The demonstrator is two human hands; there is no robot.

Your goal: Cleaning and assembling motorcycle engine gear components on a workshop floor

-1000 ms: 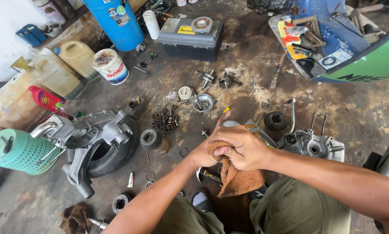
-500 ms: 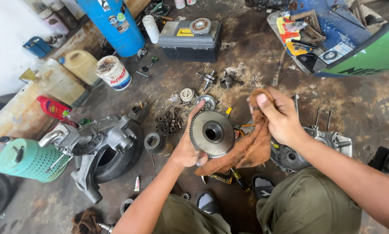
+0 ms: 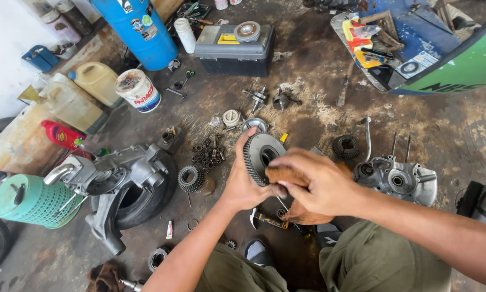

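Gear now lower, right hand apparently pressing rag on.

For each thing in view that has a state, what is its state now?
Left hand: holds the large gear upright by its rim.
Right hand: presses a brown rag against the gear.
Large gear: lifted off the floor, partly covered by the rag.
Brown rag: bunched.
Toolbox: lid shut.
White bucket: open, dirty inside.
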